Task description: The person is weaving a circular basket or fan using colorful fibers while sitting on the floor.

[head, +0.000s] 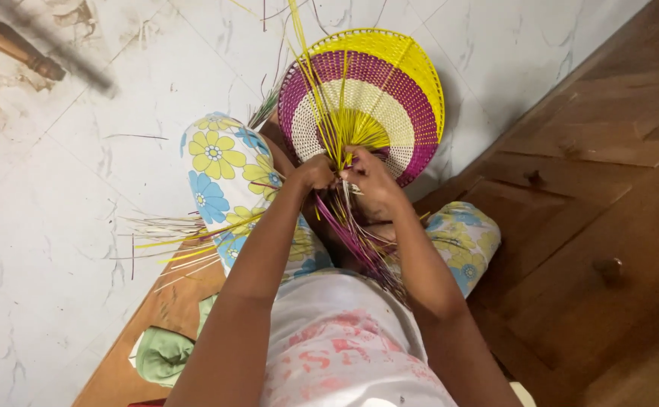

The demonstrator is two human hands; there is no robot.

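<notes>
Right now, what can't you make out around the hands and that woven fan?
Head view only:
- Fingertips of the left hand and right hand: curled into the yellow strips.
- Lower edge of the woven fan: behind both hands.
- Green cloth: partly behind the left arm.

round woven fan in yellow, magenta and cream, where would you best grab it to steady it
Probably at the base of the round woven fan in yellow, magenta and cream, where its yellow ribs converge into a bundle. Come from below, the person's side: the left hand and right hand already pinch there. The wide rim looks thin and flexible.
</notes>
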